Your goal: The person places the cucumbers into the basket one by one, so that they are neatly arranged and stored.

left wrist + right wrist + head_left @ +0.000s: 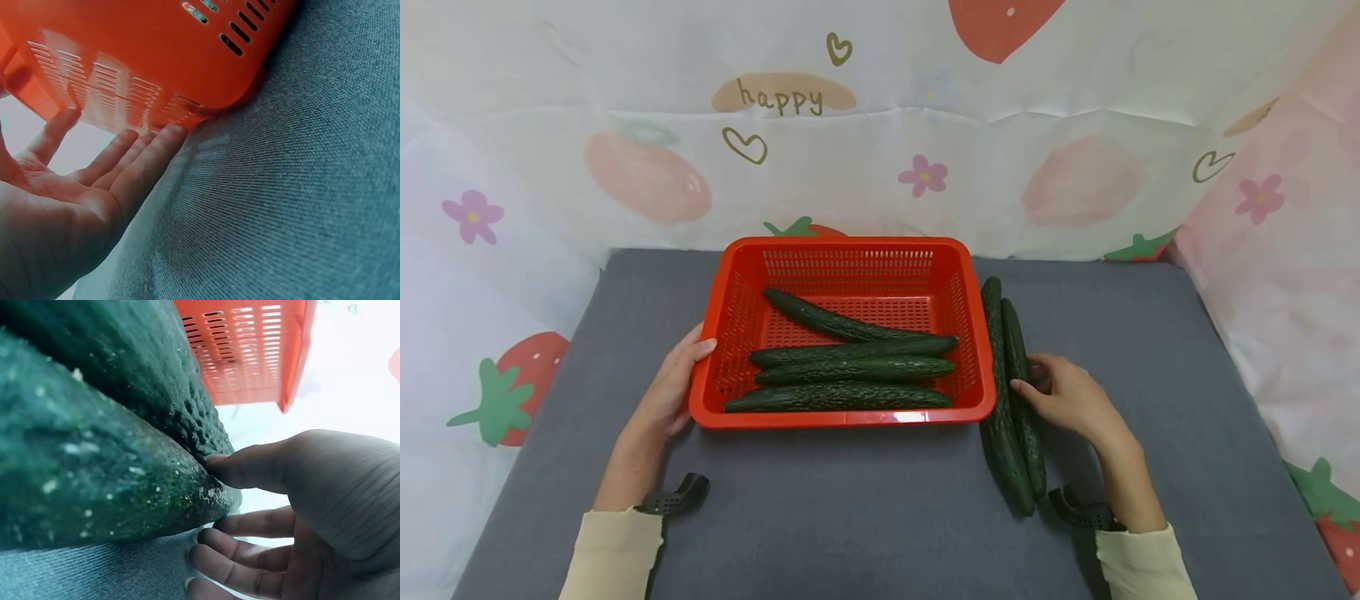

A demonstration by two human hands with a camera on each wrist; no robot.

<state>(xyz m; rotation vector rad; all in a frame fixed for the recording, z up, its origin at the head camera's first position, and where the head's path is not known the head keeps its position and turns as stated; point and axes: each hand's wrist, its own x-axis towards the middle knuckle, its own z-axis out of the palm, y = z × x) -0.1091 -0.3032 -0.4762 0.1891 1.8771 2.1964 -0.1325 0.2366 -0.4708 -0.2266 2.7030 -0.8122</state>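
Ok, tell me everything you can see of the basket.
The basket is red, glossy and plastic-looking: a rounded rectangle, open on top, with a smooth rim and pierced walls and base. It stands upright on the grey cloth, four cucumbers inside. The left hand grips its left side, thumb over the rim. Two outside cucumbers lie along its right side; contact is unclear.

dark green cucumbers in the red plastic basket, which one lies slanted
The rearmost cucumber; it angles back leftward, while the other three lie nearly crosswise.
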